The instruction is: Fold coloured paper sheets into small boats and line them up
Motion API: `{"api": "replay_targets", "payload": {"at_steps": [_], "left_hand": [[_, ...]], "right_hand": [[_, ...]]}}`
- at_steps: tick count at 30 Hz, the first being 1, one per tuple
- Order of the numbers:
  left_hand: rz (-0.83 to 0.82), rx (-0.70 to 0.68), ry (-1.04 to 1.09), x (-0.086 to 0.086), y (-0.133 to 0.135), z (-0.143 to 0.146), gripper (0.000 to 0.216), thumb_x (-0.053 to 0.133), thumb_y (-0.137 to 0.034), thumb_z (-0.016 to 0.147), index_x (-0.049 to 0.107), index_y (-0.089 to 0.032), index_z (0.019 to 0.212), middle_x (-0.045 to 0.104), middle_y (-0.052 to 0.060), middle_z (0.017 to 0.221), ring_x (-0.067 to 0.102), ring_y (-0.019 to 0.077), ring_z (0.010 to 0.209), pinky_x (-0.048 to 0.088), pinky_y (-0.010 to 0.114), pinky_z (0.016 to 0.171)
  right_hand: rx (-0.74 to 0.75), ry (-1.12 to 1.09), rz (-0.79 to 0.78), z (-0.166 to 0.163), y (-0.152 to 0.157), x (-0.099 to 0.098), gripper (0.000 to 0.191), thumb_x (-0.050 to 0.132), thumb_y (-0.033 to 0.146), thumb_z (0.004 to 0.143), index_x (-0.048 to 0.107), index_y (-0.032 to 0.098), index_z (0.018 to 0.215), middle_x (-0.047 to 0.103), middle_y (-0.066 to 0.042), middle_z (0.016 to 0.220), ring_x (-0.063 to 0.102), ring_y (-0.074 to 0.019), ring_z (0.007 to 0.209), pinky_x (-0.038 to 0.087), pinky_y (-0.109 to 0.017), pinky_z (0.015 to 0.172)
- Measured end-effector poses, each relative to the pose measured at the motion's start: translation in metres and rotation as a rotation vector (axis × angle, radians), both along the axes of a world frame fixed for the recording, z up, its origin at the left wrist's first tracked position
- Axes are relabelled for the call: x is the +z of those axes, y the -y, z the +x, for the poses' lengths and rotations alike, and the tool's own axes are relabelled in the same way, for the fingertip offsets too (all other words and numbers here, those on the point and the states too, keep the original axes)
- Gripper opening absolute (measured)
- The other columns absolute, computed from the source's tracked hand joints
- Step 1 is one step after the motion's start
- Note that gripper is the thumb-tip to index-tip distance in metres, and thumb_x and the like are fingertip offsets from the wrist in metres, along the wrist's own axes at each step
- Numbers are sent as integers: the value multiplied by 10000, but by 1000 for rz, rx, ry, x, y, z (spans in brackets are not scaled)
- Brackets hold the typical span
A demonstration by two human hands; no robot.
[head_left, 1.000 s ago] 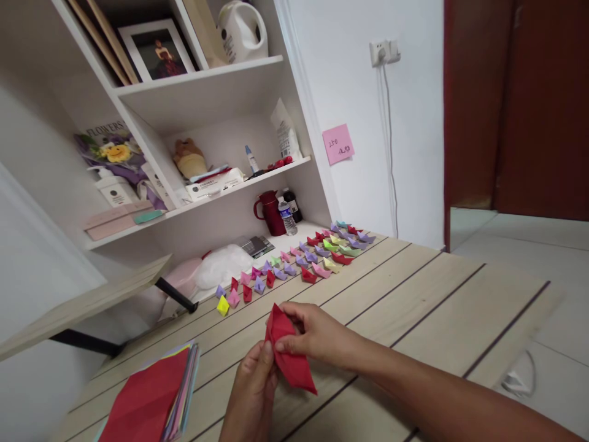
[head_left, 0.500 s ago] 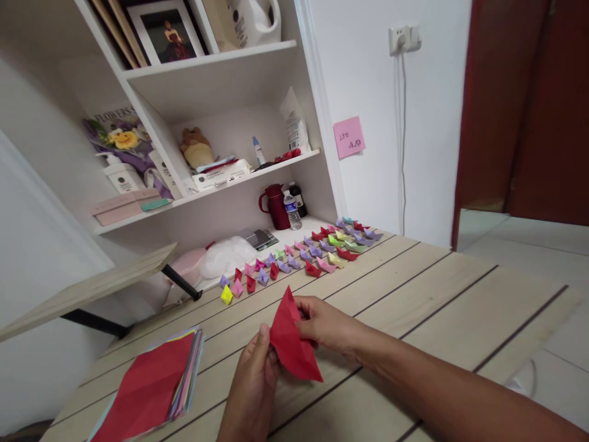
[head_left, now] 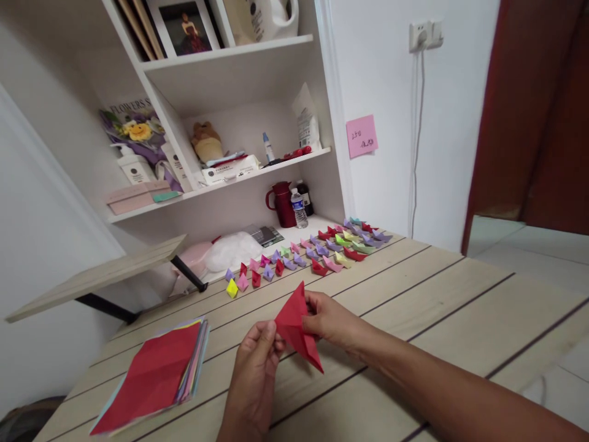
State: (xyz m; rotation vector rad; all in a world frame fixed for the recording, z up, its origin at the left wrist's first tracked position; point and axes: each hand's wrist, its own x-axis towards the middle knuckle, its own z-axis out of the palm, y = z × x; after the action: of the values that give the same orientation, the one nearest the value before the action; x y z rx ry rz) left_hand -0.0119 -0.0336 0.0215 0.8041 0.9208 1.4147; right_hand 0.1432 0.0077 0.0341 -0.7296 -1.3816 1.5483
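A folded piece of red paper [head_left: 297,322], roughly triangular, is held up over the wooden table between both hands. My left hand [head_left: 257,362] pinches its left corner between thumb and fingers. On the opposite side, my right hand [head_left: 329,319] grips the folded edge, with the thumb on the near face and some fingertips hidden behind or inside the paper. Beyond the hands, several small folded paper boats [head_left: 317,267] in red, pink, purple, yellow and green stand in rows. To the left lies a stack of coloured paper [head_left: 151,374] topped by a red sheet.
The slatted table [head_left: 442,294] reaches to the wall. A small raised wooden shelf [head_left: 105,276] on black legs stands at the left. Behind are white shelves [head_left: 230,52], a dark red jug [head_left: 282,205], a water bottle [head_left: 299,209] and a plastic bag [head_left: 234,255].
The view has shifted slightly, so the scene sits further right. The red paper has turned a little and looks narrower, its left corner now pinched to a point. Both hands keep hold of it.
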Motion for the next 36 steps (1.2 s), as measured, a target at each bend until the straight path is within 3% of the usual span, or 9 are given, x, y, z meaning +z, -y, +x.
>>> {"api": "replay_targets", "payload": {"at_steps": [4,8,13,18,22,27,31,36], "left_hand": [[-7,30,-52,1,0,-1,254,830,-305,681,626,-162,728,593,-26,660,524,74,614,466,200,653],[-16,5,-160,1,1,0,301,833,-356,661,606,-158,669,567,-28,602,486,80,582,436,209,622],[-15,-57,-342,0,-1,-3,334,775,-442,693,589,-168,650,558,-25,591,462,85,564,400,220,603],[1,-105,-634,0,5,-6,275,712,-405,719,601,-187,594,598,13,561,495,130,533,374,261,574],[46,-32,-889,-8,28,-5,166,682,-272,705,628,-225,556,592,18,579,500,183,590,335,297,600],[115,61,-1060,-22,59,-11,101,615,-258,761,703,-254,713,653,50,785,542,261,812,357,387,789],[172,230,-1140,-33,81,-17,192,521,-367,880,662,-263,957,662,38,965,613,226,874,462,384,801],[509,244,-1353,-42,101,-8,360,443,-355,958,482,-306,1312,602,37,1272,612,164,1118,528,316,880]], "right_hand": [[-22,-27,50,-1,-1,-1,296,732,128,555,563,171,793,627,38,693,570,-113,616,446,-212,573],[-33,-9,60,2,-2,-3,393,675,111,584,546,184,949,548,94,590,468,-77,486,356,-180,470],[28,86,96,6,-2,-3,145,604,151,615,555,167,750,568,53,598,504,-87,519,381,-197,506],[55,338,124,11,2,-6,78,561,138,618,522,187,664,542,47,561,493,-113,517,351,-224,495],[-7,640,180,17,26,-14,133,599,109,572,502,197,592,523,32,557,479,-143,560,298,-258,541],[-112,952,385,31,68,-22,100,585,142,676,543,218,725,597,0,720,535,-197,731,277,-286,643],[-147,1078,590,37,85,-31,225,538,83,687,554,232,854,638,-1,851,550,-197,819,324,-284,715],[-148,1124,663,43,89,-40,261,539,81,696,563,242,900,625,-11,930,518,-223,882,328,-341,795]]}}
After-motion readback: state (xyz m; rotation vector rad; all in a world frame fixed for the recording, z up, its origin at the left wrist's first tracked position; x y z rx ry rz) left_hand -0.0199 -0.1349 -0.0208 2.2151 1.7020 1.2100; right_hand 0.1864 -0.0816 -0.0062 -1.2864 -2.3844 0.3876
